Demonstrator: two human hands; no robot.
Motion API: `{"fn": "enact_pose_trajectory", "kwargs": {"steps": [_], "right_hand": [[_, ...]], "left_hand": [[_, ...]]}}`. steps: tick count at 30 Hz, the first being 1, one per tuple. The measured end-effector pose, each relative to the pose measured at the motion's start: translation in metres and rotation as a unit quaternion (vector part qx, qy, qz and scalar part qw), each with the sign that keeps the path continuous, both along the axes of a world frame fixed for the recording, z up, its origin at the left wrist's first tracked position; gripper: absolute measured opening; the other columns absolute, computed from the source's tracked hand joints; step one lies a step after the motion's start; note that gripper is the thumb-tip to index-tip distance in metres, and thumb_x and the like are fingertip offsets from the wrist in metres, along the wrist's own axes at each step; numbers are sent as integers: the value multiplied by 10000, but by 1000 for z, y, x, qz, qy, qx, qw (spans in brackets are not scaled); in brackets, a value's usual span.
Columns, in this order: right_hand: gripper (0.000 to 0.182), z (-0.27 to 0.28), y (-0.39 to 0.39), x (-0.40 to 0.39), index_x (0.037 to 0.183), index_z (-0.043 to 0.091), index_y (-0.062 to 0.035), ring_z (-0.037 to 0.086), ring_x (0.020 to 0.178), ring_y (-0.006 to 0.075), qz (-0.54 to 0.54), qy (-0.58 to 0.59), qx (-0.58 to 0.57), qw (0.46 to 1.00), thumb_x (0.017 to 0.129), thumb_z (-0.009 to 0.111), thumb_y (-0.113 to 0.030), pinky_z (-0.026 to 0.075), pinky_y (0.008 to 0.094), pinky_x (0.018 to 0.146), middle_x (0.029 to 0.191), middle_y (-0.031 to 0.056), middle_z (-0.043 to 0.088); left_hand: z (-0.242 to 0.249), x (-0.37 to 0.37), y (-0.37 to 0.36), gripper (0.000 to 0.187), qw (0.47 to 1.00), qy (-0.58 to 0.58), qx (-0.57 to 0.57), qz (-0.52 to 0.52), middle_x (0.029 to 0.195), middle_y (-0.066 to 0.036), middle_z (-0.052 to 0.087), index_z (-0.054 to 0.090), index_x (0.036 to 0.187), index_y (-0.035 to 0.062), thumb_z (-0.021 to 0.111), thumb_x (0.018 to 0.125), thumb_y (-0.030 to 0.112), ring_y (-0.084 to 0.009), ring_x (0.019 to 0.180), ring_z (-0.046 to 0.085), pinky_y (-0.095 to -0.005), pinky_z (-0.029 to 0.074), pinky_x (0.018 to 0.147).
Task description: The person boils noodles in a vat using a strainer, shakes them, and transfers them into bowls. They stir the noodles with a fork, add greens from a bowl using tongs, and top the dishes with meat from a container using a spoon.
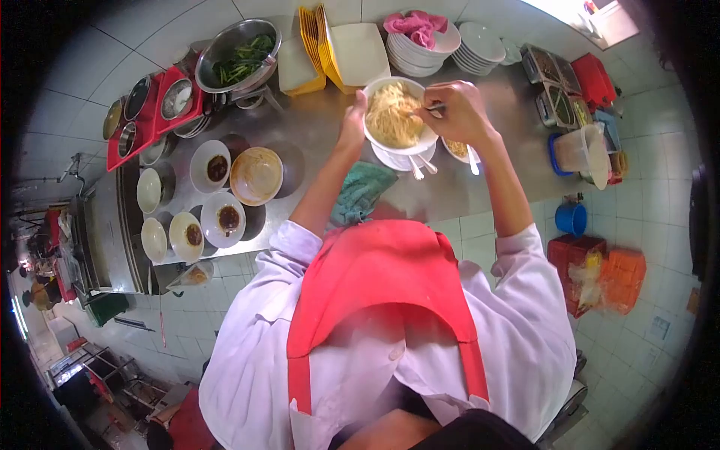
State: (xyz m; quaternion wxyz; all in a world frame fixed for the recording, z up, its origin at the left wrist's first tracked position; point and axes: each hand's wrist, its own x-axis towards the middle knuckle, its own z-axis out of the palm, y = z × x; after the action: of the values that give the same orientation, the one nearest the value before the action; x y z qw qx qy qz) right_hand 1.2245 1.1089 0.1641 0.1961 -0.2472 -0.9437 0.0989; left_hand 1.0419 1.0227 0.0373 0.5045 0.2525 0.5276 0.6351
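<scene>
A white bowl (373,135) of pale noodles (394,116) is tilted slightly above the steel counter. My left hand (354,120) grips its left rim, thumb at the top edge. Over the bowl's right side, my right hand (456,109) is closed around a metal utensil (435,112) whose tip goes into the noodles; its exact kind is hidden. Beneath the bowl sits a white plate (391,160) with spoons (424,164) at its edge. To the right, partly under my right wrist, is a bowl with brown crumbly food (457,148) and a spoon (473,160).
Several bowls with dark sauce (229,218) stand at left, beside a stained bowl (256,175). Behind are a metal bowl of greens (244,64), yellow plates (313,45) and stacked white bowls (415,58). A green cloth (361,191) lies at the counter's front edge; containers (579,150) stand right.
</scene>
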Motion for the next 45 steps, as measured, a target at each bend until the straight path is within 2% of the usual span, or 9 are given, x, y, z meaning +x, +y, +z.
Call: {"fn": "enact_pose_trajectory", "kwargs": {"steps": [7,15,17,19,24,31,37,42,45], "right_hand": [[204,7,5,20,659,614,-55,629,602,267,-48,-43,101,993,661,750,-206,491,344,554,646,85,619],[179,51,-7,37,643,592,-19,597,524,243,-85,27,5,996,668,739,-117,463,304,496,608,99,596],[168,37,0,30,644,590,-18,593,520,240,-70,33,30,997,669,730,-108,454,305,488,605,96,598],[168,-5,1,20,633,571,-14,590,520,253,23,22,37,999,667,714,-96,437,319,470,605,104,598],[245,27,8,34,603,542,-1,393,572,-10,-39,97,-221,970,743,743,-8,306,184,498,554,-64,462],[215,81,36,48,639,563,5,389,559,-6,-17,194,-239,951,744,748,-20,292,191,469,568,-57,471],[170,94,2,18,671,597,-59,594,538,252,-11,-62,147,987,715,716,-172,452,346,502,637,94,595],[171,8,16,9,652,583,-52,563,489,207,9,-118,137,983,712,715,-143,430,327,481,598,80,566],[204,-7,33,11,625,569,-36,473,467,86,69,-8,-138,988,720,740,-97,365,264,454,551,13,514]], "left_hand": [[-9,-4,0,698,997,-59,10,-38,1084,-114,643,587,1151,-34,334,954,586,-163,973,611,-305,473,871],[-10,-4,-11,692,997,-53,0,-55,1012,-112,667,606,1120,-37,324,961,575,-154,941,630,-285,500,816],[20,8,-17,715,994,100,-24,-27,1020,-113,665,608,1115,-38,325,950,597,-154,937,631,-285,501,813],[6,16,-10,740,999,6,-8,-45,1011,-115,664,609,1116,-36,332,932,625,-156,921,632,-283,497,813],[-5,-1,-6,750,997,7,-34,-69,1025,-104,662,606,1136,-11,322,918,648,-161,930,638,-293,511,808],[-7,-7,-2,725,998,-36,1,-54,1105,-88,651,545,1232,35,276,932,638,-174,987,645,-309,541,789],[-2,-9,0,695,997,-66,-13,-35,1101,-100,646,551,1225,24,285,951,605,-172,950,651,-318,533,793],[10,5,-3,683,998,-42,-8,-49,1119,-107,639,565,1208,7,323,952,591,-181,1021,616,-315,481,877],[13,12,-2,689,996,-79,-16,-35,1147,-109,628,569,1209,2,332,948,595,-183,1070,588,-324,445,927]]}}
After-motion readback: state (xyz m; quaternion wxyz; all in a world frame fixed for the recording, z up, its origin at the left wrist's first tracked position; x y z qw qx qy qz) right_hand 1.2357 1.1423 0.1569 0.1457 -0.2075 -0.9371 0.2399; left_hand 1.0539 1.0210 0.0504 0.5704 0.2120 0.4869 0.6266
